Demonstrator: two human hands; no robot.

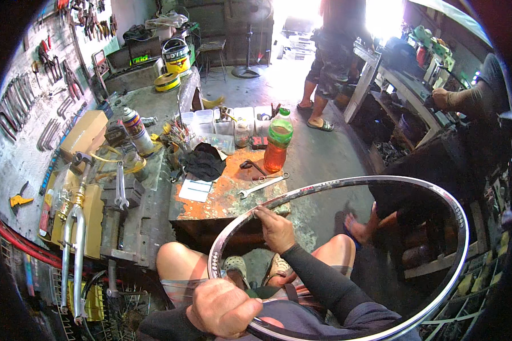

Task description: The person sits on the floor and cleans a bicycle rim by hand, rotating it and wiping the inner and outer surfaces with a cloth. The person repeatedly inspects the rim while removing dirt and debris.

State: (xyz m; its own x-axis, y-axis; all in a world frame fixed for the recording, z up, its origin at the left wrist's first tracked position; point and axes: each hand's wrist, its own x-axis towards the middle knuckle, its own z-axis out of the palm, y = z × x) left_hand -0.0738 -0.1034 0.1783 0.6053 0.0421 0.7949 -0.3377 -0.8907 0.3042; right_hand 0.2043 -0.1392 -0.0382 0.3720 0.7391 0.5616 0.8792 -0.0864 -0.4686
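A bare bicycle rim [462, 227], dark with silvery edges and no spokes, is held tilted over my lap and reaches out to the right. My left hand [224, 307] is closed around its near left part, the fingers curled into a fist. Farther up the same side, my right hand [276, 228] pinches the rim between thumb and fingers. Just beyond it stands a small worn orange-topped table [227, 199]. On that lie a combination wrench [263, 185], a black cloth [205, 162], a white paper pad [195, 190] and a bottle of red liquid [276, 148].
At left, a workbench carries a vise [122, 193], a silver bicycle fork [77, 227] and a spray can [136, 131]. Tools hang on the wall [17, 105]. Plastic bins [202, 120] line the table's back. Another person [330, 62] stands ahead; a co-worker's arm [466, 96] shows at right.
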